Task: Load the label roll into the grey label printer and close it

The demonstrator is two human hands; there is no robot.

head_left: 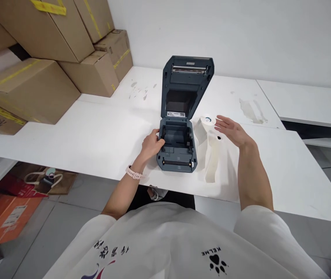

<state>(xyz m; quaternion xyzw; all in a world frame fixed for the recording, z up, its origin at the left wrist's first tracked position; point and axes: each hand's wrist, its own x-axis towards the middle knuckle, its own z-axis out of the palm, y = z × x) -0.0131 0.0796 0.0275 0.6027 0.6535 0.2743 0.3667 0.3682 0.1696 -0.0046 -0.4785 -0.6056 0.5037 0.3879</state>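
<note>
A dark grey label printer (pixel 178 149) stands on the white table (pixel 90 135) with its lid (pixel 186 85) swung up and its paper bay empty. My left hand (pixel 151 144) rests on the printer's left side, fingers curled over the edge of the bay. My right hand (pixel 231 131) hovers open, fingers spread, just above a white roll of label paper (pixel 208 121) that lies to the right of the printer. A loose strip of paper (pixel 213 162) trails from the roll toward the table's front edge.
Several cardboard boxes (pixel 37 89) with yellow tape are stacked at the left and back left of the table. A second white table (pixel 307 104) adjoins on the right. Under the table at left lie an orange box (pixel 5 217) and a bag (pixel 46 180).
</note>
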